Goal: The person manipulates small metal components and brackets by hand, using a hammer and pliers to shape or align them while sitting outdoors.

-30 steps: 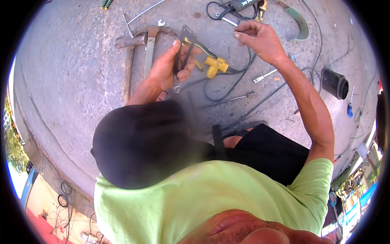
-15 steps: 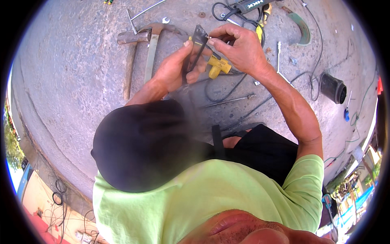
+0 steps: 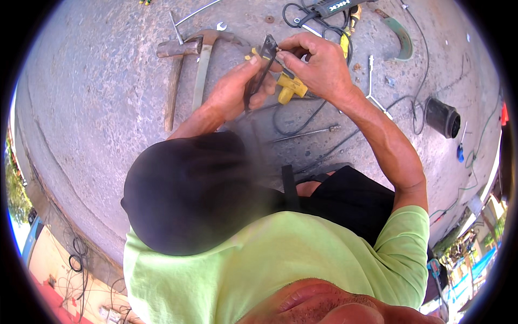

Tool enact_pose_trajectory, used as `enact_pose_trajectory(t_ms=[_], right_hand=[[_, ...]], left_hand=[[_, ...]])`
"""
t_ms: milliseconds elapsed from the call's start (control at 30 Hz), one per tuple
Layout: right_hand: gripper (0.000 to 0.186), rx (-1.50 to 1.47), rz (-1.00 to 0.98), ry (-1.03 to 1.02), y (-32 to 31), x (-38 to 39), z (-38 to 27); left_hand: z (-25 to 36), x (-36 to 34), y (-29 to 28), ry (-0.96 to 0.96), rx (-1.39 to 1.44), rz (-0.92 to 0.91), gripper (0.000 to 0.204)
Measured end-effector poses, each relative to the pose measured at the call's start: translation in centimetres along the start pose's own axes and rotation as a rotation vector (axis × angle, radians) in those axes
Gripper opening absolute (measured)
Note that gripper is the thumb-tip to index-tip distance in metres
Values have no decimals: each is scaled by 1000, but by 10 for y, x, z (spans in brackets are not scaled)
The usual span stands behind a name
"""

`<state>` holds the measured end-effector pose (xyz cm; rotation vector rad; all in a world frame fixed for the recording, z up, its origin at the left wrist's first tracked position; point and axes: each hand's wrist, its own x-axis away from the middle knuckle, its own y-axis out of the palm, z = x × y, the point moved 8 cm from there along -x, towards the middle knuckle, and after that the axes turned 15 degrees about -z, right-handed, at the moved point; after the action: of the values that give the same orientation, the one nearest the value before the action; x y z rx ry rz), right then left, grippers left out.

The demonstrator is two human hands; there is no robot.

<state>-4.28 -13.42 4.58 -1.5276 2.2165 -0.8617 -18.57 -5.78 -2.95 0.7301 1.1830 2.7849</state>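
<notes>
Up and to the left of the yellow piece [image 3: 287, 95] on the concrete floor [image 3: 118, 81], I see from my distant post the dark metal bracket [image 3: 262, 77], gripped in the left hand [image 3: 232, 89]. Above and right of the yellow piece, the right hand [image 3: 321, 62] has thumb and forefinger closed on a small light piece [image 3: 279, 49] at the bracket's upper end, too small for me to identify. I judge the two brought together; whether they are joined I can't tell, so I count the fitting as under way, not finished. The pale-handled hammer [image 3: 201, 81], left of the yellow piece, lies unheld. One second ago the right hand was farther right of the yellow piece, well apart from the bracket; half a second ago it was already there, nearly as now.
</notes>
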Motion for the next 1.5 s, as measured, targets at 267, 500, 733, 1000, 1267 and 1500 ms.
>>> enact_pose_trajectory(t_ms=[267, 500, 733, 1000, 1267, 1500], right_hand=[[19, -137, 10, 53, 2, 4, 2], [19, -649, 31, 66, 14, 8, 17], [25, -814, -234, 44, 18, 4, 12], [41, -979, -433, 58, 32, 6, 4], [42, -1328, -534, 245, 39, 16, -13], [40, -1234, -352, 228, 37, 7, -16]], left_hand=[[20, 3, 1, 132, -383, 6, 47], [56, 16, 17, 360, -859, 110, 47], [72, 26, 28, 340, -1038, 87, 51], [79, 30, 34, 387, -1186, 76, 52], [87, 33, 43, 567, -1304, 73, 56], [86, 36, 38, 570, -1297, 93, 56]])
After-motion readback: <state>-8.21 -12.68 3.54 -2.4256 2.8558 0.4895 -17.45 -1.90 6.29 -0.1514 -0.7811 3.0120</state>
